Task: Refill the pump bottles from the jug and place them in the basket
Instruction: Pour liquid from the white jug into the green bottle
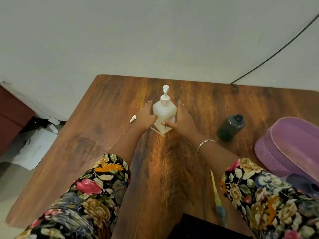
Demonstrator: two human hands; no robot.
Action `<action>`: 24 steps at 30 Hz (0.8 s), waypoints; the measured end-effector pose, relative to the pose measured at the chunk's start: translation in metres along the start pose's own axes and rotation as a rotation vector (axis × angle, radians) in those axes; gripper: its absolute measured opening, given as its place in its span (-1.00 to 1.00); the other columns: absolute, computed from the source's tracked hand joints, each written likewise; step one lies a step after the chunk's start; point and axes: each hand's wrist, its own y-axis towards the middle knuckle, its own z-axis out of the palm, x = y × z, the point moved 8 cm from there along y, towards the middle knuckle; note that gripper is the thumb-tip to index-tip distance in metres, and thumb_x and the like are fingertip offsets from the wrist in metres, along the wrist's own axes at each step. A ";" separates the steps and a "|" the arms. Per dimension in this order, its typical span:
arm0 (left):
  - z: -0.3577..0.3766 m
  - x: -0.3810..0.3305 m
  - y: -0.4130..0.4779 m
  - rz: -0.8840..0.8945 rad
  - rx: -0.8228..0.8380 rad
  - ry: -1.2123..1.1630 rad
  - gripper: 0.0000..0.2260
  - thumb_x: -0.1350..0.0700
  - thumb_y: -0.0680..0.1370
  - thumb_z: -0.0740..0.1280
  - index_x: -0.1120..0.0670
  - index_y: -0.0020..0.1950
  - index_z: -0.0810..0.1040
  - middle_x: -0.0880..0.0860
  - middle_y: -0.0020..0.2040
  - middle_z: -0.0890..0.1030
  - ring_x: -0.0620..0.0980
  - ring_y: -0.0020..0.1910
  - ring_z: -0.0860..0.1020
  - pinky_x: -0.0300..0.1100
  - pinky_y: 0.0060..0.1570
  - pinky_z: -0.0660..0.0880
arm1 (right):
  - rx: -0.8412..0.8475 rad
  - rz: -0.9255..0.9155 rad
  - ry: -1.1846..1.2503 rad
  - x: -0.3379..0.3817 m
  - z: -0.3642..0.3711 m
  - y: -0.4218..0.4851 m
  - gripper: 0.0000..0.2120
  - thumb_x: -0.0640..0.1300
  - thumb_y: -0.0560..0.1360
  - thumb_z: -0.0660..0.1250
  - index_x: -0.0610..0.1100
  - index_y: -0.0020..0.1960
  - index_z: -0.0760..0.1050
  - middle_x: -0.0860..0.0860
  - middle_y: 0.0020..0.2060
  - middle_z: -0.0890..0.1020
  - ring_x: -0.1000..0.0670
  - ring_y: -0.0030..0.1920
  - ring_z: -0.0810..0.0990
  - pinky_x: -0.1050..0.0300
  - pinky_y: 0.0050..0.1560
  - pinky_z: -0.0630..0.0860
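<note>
A white square pump bottle with its pump head on stands upright at the middle of the wooden table. My left hand lies against its left side with the thumb on the front. My right hand lies against its right side, thumb across the label. A dark bottle without a pump stands to the right, its mouth uncovered. A loose white pump lies on the table behind my left hand, its thin tube showing below the wrist. The purple basket sits at the right edge. No jug is in view.
A dark rounded object lies in the near end of the basket. A blurred yellow-green strip lies near my right forearm. A black object sits at the table's near edge. A black cable runs down the wall behind.
</note>
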 end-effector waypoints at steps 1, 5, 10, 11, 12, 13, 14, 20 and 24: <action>0.000 -0.001 0.000 0.006 0.008 0.013 -0.46 0.24 0.53 0.21 0.13 0.48 0.12 0.11 0.47 0.20 0.07 0.41 0.23 -0.16 0.25 0.30 | -0.025 0.007 0.031 0.002 0.001 0.002 -0.07 0.13 0.34 0.45 -0.17 0.49 0.03 -0.11 0.43 0.26 -0.12 0.41 0.27 -0.06 0.33 0.29; 0.007 0.006 0.002 -0.013 0.057 -0.136 -0.45 0.32 0.46 0.24 0.14 0.43 0.20 0.12 0.39 0.32 0.07 0.34 0.31 -0.38 -0.02 0.35 | -0.107 0.068 0.064 0.002 0.010 0.005 -0.15 0.11 0.31 0.49 -0.16 0.42 0.16 -0.10 0.31 0.39 -0.09 0.29 0.39 0.00 0.22 0.41; 0.010 0.012 0.005 -0.060 0.118 -0.370 -0.44 0.38 0.42 0.23 0.15 0.41 0.25 0.08 0.35 0.38 0.04 0.31 0.36 0.02 0.24 0.39 | -0.189 0.109 0.029 0.003 0.010 0.009 -0.18 0.10 0.32 0.48 -0.20 0.40 0.17 -0.14 0.29 0.40 -0.13 0.26 0.42 -0.04 0.18 0.47; 0.010 0.013 0.005 -0.062 0.116 -0.401 -0.46 0.39 0.42 0.23 0.15 0.39 0.28 0.07 0.33 0.40 0.02 0.29 0.38 -0.03 0.20 0.41 | -0.189 0.123 0.029 0.003 0.010 0.010 -0.19 0.09 0.33 0.48 -0.20 0.39 0.17 -0.15 0.28 0.40 -0.13 0.26 0.42 -0.06 0.18 0.47; 0.009 0.012 0.004 -0.067 0.110 -0.429 -0.47 0.41 0.42 0.22 0.15 0.38 0.29 0.07 0.32 0.41 -0.01 0.27 0.38 -0.10 0.15 0.42 | -0.190 0.132 0.038 0.004 0.011 0.011 -0.21 0.07 0.34 0.48 -0.21 0.38 0.17 -0.15 0.28 0.40 -0.14 0.26 0.42 -0.07 0.18 0.47; 0.008 0.013 0.004 -0.070 0.107 -0.459 -0.47 0.42 0.42 0.20 0.16 0.37 0.30 0.06 0.31 0.41 -0.02 0.27 0.38 -0.15 0.10 0.40 | -0.188 0.138 0.052 0.005 0.010 0.012 -0.23 0.04 0.34 0.48 -0.21 0.38 0.18 -0.15 0.28 0.41 -0.14 0.26 0.43 -0.08 0.19 0.46; 0.008 0.012 0.003 -0.075 0.107 -0.480 -0.47 0.43 0.42 0.19 0.16 0.38 0.29 0.06 0.31 0.42 -0.03 0.27 0.38 -0.18 0.09 0.38 | -0.189 0.140 0.067 0.005 0.009 0.013 -0.25 0.01 0.34 0.49 -0.22 0.36 0.19 -0.15 0.27 0.42 -0.14 0.25 0.43 -0.08 0.18 0.46; 0.011 0.003 -0.011 -0.064 0.152 -0.527 -0.51 0.46 0.42 0.17 0.19 0.33 0.35 0.08 0.28 0.46 -0.03 0.27 0.40 -0.12 0.17 0.43 | -0.197 0.094 0.088 0.002 -0.011 0.001 -0.28 -0.05 0.32 0.51 -0.19 0.34 0.23 -0.11 0.25 0.44 -0.11 0.23 0.44 0.00 0.14 0.46; 0.014 -0.011 -0.032 -0.035 0.217 -0.571 -0.54 0.46 0.43 0.15 0.21 0.31 0.37 0.09 0.22 0.50 -0.05 0.17 0.48 -0.34 -0.10 0.48 | -0.192 0.045 0.068 -0.001 -0.027 -0.016 -0.25 -0.06 0.28 0.53 -0.17 0.33 0.24 -0.09 0.24 0.44 -0.09 0.21 0.44 0.05 0.09 0.45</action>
